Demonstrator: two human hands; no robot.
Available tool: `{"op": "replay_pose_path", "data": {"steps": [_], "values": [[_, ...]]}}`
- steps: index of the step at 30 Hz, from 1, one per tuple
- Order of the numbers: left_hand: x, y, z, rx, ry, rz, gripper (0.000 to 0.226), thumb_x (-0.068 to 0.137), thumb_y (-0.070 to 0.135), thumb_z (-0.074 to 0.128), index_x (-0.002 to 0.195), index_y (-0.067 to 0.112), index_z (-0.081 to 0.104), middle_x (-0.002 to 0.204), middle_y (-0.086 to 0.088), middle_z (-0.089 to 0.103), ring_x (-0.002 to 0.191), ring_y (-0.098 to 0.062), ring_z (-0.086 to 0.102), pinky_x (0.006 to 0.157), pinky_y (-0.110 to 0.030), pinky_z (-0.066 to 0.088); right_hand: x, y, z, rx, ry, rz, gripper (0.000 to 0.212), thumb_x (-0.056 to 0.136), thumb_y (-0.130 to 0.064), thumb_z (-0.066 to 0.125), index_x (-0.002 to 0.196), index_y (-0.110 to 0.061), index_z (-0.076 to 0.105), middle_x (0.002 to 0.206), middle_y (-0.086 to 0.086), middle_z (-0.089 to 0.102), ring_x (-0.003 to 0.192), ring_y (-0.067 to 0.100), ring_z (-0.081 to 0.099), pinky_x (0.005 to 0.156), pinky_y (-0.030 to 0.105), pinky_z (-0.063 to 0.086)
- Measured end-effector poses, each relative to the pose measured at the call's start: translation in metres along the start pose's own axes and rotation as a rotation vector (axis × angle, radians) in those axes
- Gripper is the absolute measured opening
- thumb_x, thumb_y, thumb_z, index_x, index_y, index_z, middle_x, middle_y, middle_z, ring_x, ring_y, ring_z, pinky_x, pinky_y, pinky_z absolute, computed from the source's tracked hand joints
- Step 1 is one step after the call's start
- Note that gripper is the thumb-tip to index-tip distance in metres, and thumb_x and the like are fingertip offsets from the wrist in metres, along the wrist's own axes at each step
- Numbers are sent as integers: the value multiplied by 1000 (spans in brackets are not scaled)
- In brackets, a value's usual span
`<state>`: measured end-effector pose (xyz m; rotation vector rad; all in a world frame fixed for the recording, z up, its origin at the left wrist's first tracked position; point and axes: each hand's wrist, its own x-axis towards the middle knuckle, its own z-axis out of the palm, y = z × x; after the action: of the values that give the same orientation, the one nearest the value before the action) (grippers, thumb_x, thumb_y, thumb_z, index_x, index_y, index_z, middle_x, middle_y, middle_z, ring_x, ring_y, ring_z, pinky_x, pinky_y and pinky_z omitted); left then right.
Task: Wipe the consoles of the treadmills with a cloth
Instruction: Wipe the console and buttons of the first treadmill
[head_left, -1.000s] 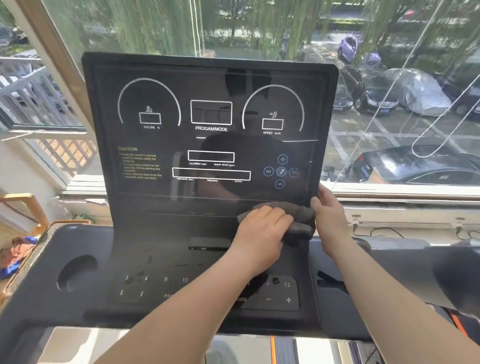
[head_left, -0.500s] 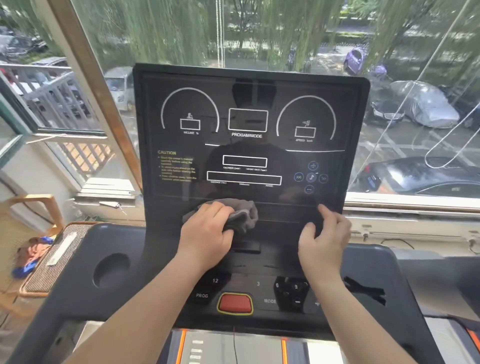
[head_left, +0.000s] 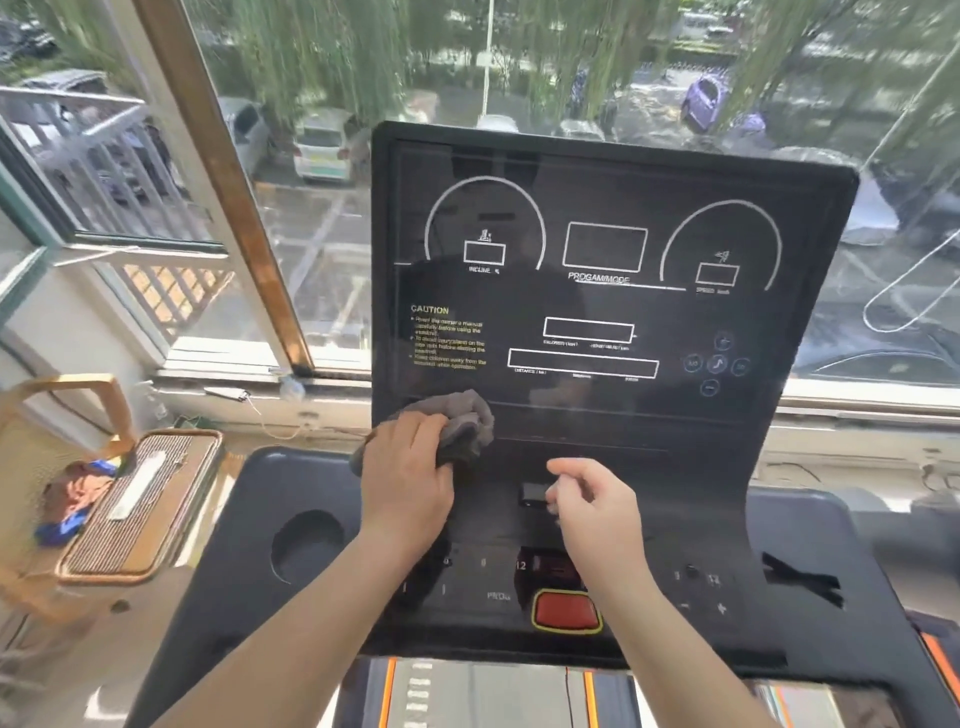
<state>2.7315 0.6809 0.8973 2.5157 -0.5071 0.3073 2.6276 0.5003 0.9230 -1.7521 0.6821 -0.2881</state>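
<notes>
Fingers (head_left: 423, 434) of the left hand (head_left: 405, 488) curl over the grey cloth (head_left: 467, 421), pressing it against the console (head_left: 597, 182) at seven o'clock of the display. The right hand (head_left: 597, 512) hovers at six o'clock, fingers loosely bent, holding nothing. Wiping of the lower strip seems under way; the next move likely calls for a sweep toward three o'clock. Legible: CAUTION, PROGAM/MODE, INCLINE, SPEED, DISTANCE.

Gym: treadmill console (head_left: 597, 312) beside window (head_left: 311, 234)
</notes>
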Motion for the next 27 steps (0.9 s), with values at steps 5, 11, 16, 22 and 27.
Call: {"op": "replay_pose_path", "data": {"steps": [5,11,16,22,27], "values": [[24,64,31,105,-41,379,20,73,23,69,92,16,70,92,-4,68,87,-32,60,74,-42,47,-5,-8,-6,35,161,-10,32,101,-4,52,100,-30,71,79,-1,75,75,13,69,71,30,58],[22,105,68,50,-137,566,33,80,18,73,113,15,71,102,-2,72,95,-26,66,83,-39,55,4,-8,-31,42,390,-14,22,102,-5,53,112,-21,66,97,-5,69,91,10,65,69,18,47],[25,75,51,-53,-90,574,37,79,5,61,114,14,72,105,-1,73,95,-26,66,81,-40,55,26,-13,-29,-58,317,-56,23,102,-7,53,111,-24,67,104,-9,66,98,6,62,74,16,44],[21,11,5,-15,-44,434,54,66,4,51,114,13,75,107,1,75,98,-26,68,82,-40,57,39,1,-17,-458,225,-284,24,98,-6,57,104,-22,74,104,-15,62,104,7,52,82,6,36],[20,23,13,-24,21,335,52,61,0,56,108,9,76,99,-2,76,92,-30,67,81,-41,54,32,10,-34,-378,207,-204,24,98,-7,57,104,-23,74,100,-16,66,99,6,60,78,8,40]]}}
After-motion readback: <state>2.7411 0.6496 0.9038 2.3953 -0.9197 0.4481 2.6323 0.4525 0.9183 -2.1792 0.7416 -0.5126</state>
